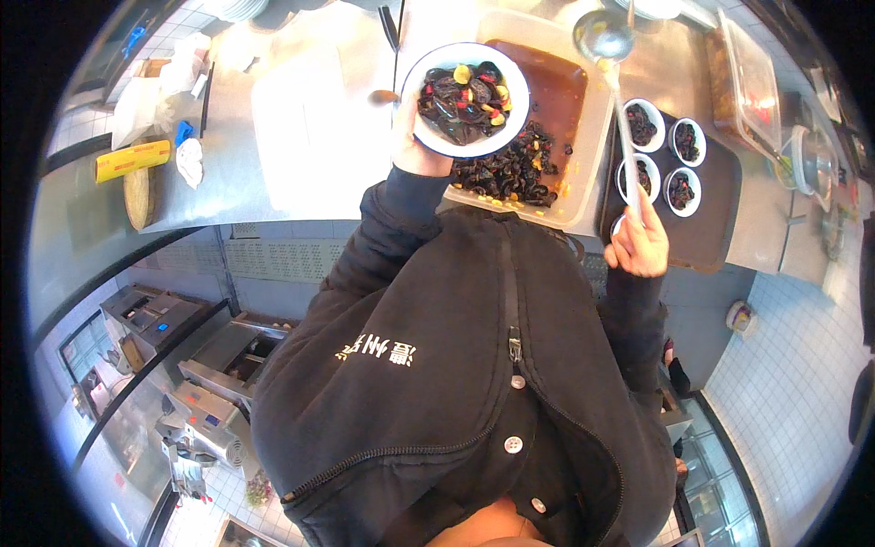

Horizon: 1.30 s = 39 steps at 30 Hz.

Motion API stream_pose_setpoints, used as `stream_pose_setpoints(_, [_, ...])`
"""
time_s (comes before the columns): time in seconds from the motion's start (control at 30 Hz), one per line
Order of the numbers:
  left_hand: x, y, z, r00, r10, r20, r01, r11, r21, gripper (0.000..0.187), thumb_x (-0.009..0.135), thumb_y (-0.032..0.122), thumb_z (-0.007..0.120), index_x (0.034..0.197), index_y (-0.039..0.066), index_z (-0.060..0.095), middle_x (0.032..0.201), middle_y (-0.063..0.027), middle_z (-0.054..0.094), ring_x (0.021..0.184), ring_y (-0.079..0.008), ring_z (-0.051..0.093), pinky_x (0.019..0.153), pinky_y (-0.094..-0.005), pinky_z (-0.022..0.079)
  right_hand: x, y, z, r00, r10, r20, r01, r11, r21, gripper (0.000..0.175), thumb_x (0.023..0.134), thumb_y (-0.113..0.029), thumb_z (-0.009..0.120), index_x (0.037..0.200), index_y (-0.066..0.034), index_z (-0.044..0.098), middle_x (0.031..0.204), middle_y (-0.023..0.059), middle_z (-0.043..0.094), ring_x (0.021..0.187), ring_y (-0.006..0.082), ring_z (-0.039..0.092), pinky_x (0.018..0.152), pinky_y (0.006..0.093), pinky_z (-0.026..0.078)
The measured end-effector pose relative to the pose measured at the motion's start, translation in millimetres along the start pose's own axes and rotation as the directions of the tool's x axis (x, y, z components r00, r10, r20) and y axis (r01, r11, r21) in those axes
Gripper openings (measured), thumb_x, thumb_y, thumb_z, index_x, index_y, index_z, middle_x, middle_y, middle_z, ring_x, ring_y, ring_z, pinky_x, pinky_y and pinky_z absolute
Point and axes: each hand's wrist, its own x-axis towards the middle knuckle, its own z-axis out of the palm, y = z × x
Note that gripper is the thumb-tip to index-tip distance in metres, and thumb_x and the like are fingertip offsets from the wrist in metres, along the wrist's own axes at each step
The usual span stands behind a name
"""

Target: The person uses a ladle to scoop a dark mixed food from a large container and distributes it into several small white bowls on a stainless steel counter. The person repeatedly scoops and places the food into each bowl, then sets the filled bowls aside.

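My left hand [422, 156] holds a white bowl [517, 102] full of dark wood ear fungus [448, 102] with yellow and red pieces. The bowl is raised over the left edge of a plastic tub [581, 205], which holds brown liquid and more of the fungus. My right hand [639, 243] grips the handle of a metal ladle [605, 37], its head beyond the tub's far right corner. Beneath the handle, a dark tray [718, 205] carries several small white bowls of fungus [682, 193]. One more bowl is partly hidden behind my right hand.
A lidded clear container [748, 89] stands at the right. On the left are a white board [301, 137], a yellow roll box [133, 161], a crumpled white cloth [190, 163] and plastic bags [137, 109]. Stacked white plates [236, 8] sit at the far edge of the steel counter [225, 198].
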Motion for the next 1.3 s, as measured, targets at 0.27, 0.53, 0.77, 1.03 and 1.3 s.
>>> stream_pose_setpoints(0.27, [-6,6,3,0.999,0.035,-0.017,-0.035,0.999,0.017,0.058,0.088,0.043,0.037,0.129,0.002,0.033,0.130,-0.0166,0.038,0.119,-0.0306,0.038,0.100,-0.0454,0.029,45,87,-23,0.959,-0.276,-0.067,0.180,0.771,-0.611,0.034,0.085,-0.012,0.051,0.118,-0.0044,0.052,0.073,0.0063,0.060,0.047,0.0092,0.049,0.043,0.0239,0.043])
stream_pose_setpoints(0.53, [-8,4,7,0.999,-0.022,0.031,0.022,1.000,-0.021,0.056,0.089,0.040,0.036,0.130,0.003,0.032,0.131,-0.0154,0.037,0.121,-0.0309,0.035,0.102,-0.0463,0.026,60,79,-16,0.880,-0.446,0.164,0.266,0.177,-0.947,0.030,0.081,-0.011,0.051,0.111,-0.0129,0.057,0.069,0.0225,0.057,0.064,0.0383,0.057,0.056,0.0415,0.045])
stream_pose_setpoints(0.77, [-11,3,6,0.998,0.043,0.036,-0.043,0.999,0.017,0.057,0.088,0.040,0.037,0.129,0.001,0.033,0.130,-0.0164,0.039,0.119,-0.0309,0.038,0.101,-0.0456,0.028,60,66,-9,0.736,-0.590,0.333,0.476,0.102,-0.873,0.031,0.081,-0.009,0.049,0.112,-0.0117,0.057,0.072,0.0210,0.058,0.062,0.0340,0.058,0.055,0.0392,0.045])
stream_pose_setpoints(1.03, [-3,0,6,0.992,0.111,0.053,-0.116,0.988,0.103,0.059,0.088,0.042,0.039,0.130,0.001,0.031,0.130,-0.0156,0.038,0.119,-0.0293,0.038,0.100,-0.0439,0.030,-12,-33,22,0.646,-0.733,0.214,0.507,0.203,-0.838,0.030,0.077,0.006,0.053,0.106,0.0008,0.059,0.078,0.0187,0.062,0.066,0.0238,0.063,0.061,0.0282,0.048])
stream_pose_setpoints(1.3, [5,-2,21,0.985,0.149,0.090,-0.159,0.981,0.110,0.052,0.089,0.037,0.043,0.128,0.004,0.034,0.128,-0.0126,0.041,0.116,-0.0271,0.041,0.097,-0.0428,0.035,-42,-71,48,0.561,-0.590,0.580,0.657,-0.109,-0.746,0.029,0.075,0.009,0.055,0.103,0.0023,0.061,0.059,0.0110,0.054,0.048,0.0150,0.051,0.048,0.0222,0.041])
